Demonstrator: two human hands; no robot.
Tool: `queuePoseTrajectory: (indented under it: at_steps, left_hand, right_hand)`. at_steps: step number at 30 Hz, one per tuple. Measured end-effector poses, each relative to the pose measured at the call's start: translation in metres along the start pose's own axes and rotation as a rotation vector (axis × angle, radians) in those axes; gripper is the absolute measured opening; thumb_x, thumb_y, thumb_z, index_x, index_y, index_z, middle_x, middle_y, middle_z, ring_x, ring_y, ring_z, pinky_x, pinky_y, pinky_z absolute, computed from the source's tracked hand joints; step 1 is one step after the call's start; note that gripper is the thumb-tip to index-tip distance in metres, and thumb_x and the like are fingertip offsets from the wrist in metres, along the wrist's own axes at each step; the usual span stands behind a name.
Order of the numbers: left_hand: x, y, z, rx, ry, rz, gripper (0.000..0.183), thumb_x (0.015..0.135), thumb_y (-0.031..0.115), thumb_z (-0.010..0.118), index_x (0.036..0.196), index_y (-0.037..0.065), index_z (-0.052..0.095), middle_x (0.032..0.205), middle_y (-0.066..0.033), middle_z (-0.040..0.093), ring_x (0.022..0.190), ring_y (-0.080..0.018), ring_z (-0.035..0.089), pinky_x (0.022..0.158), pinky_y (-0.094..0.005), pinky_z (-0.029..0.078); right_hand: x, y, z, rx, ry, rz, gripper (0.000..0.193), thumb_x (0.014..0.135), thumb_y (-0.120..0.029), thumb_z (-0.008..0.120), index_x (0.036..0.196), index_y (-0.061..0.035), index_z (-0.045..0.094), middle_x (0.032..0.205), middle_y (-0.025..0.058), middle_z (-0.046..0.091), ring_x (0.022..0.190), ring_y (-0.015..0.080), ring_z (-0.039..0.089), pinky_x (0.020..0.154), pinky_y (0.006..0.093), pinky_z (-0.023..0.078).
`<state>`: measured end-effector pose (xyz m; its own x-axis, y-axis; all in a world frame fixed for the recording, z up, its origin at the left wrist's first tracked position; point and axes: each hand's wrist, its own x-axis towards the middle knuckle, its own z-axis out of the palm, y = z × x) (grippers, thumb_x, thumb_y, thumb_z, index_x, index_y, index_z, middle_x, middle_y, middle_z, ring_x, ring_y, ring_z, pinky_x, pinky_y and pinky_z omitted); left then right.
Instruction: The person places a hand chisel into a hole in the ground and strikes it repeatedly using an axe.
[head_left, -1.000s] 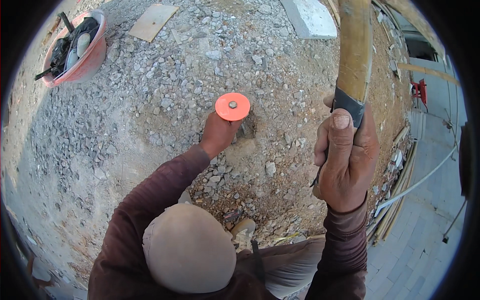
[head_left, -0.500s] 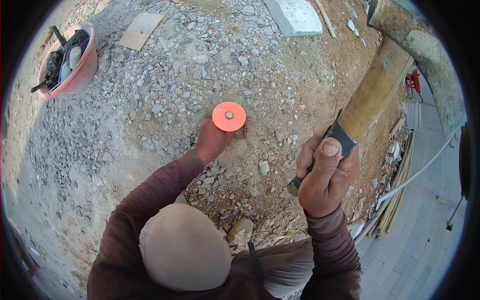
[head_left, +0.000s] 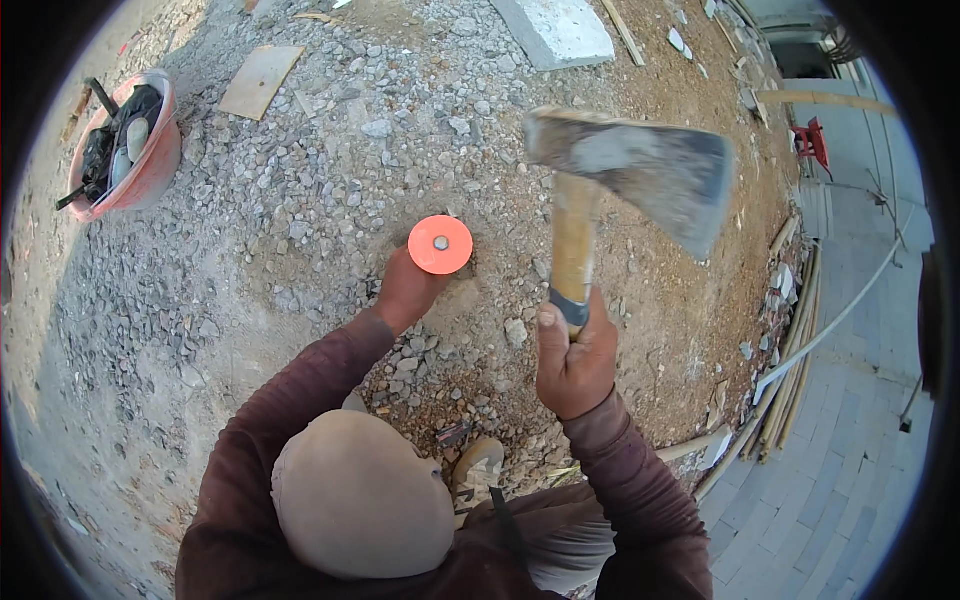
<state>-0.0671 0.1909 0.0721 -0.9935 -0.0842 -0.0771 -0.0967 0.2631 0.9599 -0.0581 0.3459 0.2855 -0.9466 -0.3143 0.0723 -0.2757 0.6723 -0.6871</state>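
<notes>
Gripping one axe (head_left: pixel 640 160) — right hand (head_left: pixel 578 362); one orange-disc tool (head_left: pixel 441 245) — left hand (head_left: pixel 408 290).

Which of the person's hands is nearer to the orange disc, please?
Left. The left hand is partly hidden by the orange disc, at its lower-left edge; the right hand is farther off, to the lower right, gripping the axe handle.

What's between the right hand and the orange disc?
Head view: dirt and scattered stones, a larger pale stone among them, between the right hand and the orange disc. The axe head sits higher in the picture, outside that stretch.
</notes>
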Motion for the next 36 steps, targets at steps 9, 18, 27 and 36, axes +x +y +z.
queuePoseTrajectory:
  at_steps: [9, 18, 27, 36]
  left_hand:
    - [0.023, -0.02, -0.006, -0.241, 0.068, -0.001, 0.031, 0.085, 0.019, 0.069, 0.111, 0.005, 0.061, 0.1, -0.0129, 0.068, 0.092, -0.0295, 0.065, 0.077, -0.0371, 0.05]
    - [0.031, 0.003, 0.005, -0.193, 0.072, 0.084, 0.033, 0.085, 0.024, 0.071, 0.109, 0.004, 0.062, 0.099, -0.0123, 0.068, 0.09, -0.0281, 0.066, 0.076, -0.0365, 0.05]
    - [0.048, -0.024, -0.01, -0.174, -0.016, -0.053, 0.028, 0.086, 0.028, 0.066, 0.1, 0.005, 0.063, 0.086, -0.01, 0.067, 0.073, -0.0227, 0.061, 0.068, -0.0361, 0.048]
    - [0.032, -0.038, 0.012, -0.031, -0.032, -0.006, 0.027, 0.085, 0.023, 0.067, 0.103, 0.004, 0.063, 0.095, -0.0157, 0.068, 0.088, -0.0347, 0.065, 0.074, -0.038, 0.051]
  right_hand:
    - [0.016, 0.003, -0.018, -0.259, -0.31, 0.284, 0.026, 0.095, -0.026, 0.059, 0.092, -0.0008, 0.053, 0.064, 0.0192, 0.058, 0.061, 0.0376, 0.062, 0.054, 0.0423, 0.045]
    - [0.042, -0.032, -0.048, -0.145, -0.205, 0.196, 0.025, 0.097, -0.025, 0.057, 0.098, -0.0003, 0.056, 0.061, 0.0083, 0.054, 0.05, 0.0152, 0.052, 0.049, 0.0312, 0.04]
    - [0.089, -0.077, -0.033, 0.324, 0.097, -0.216, 0.026, 0.099, -0.025, 0.051, 0.103, 0.0003, 0.051, 0.061, 0.0033, 0.049, 0.048, 0.0087, 0.047, 0.044, 0.0241, 0.039]
    - [0.089, -0.025, -0.023, -0.441, -0.541, 0.059, 0.028, 0.093, -0.023, 0.059, 0.102, 0.0023, 0.054, 0.073, 0.0179, 0.063, 0.068, 0.0387, 0.061, 0.062, 0.046, 0.047]
